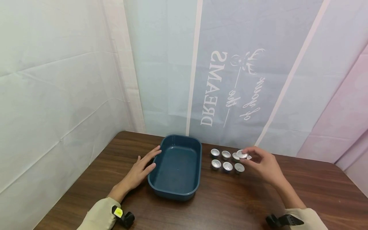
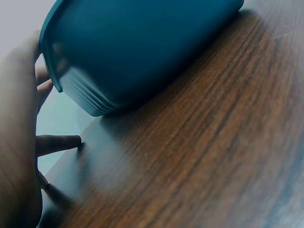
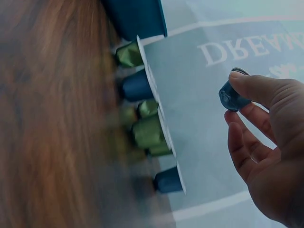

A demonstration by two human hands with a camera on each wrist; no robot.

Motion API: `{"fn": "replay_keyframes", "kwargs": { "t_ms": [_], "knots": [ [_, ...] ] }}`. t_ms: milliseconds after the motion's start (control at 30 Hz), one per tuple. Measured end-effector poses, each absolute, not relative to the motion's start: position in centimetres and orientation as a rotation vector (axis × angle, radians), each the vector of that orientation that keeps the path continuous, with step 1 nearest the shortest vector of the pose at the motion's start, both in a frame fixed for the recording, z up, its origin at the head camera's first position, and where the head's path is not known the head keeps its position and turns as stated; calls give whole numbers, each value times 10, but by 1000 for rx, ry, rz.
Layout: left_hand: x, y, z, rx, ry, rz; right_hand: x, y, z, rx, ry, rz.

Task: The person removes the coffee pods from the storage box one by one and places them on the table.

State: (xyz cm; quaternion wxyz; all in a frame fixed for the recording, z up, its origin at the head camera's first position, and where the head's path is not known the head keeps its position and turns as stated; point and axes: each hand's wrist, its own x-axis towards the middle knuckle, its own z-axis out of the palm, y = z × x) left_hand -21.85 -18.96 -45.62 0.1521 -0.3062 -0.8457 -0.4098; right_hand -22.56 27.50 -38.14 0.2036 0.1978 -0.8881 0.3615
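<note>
My right hand pinches a dark blue coffee capsule between thumb and fingertips, above the row of capsules. In the head view its silver lid faces up and overlaps a capsule behind it. Several other coffee capsules stand lid up on the table in two rows; the right wrist view shows green and blue bodies. My left hand rests with outstretched fingers at the left rim of a dark blue plastic tub, whose inside is bare.
The dark wooden table carries the tub left of the capsules. A printed cloth curtain hangs right behind the table's back edge, and a white cloth hangs along the left side.
</note>
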Motion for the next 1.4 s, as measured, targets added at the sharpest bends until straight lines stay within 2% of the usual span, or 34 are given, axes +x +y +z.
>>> {"fn": "replay_keyframes", "kwargs": {
  "t_ms": [600, 867, 1400],
  "knots": [
    [-219, -190, -457, -888, -2430, -1182, -219, 313, -402, 404, -2494, 1110],
    [-219, -190, -456, -881, -2426, -1192, -223, 320, -420, 437, -2514, 1202],
    [-218, -190, -453, -891, -2430, -1187, -228, 321, -446, 395, -2566, 1029]
  ]
}}
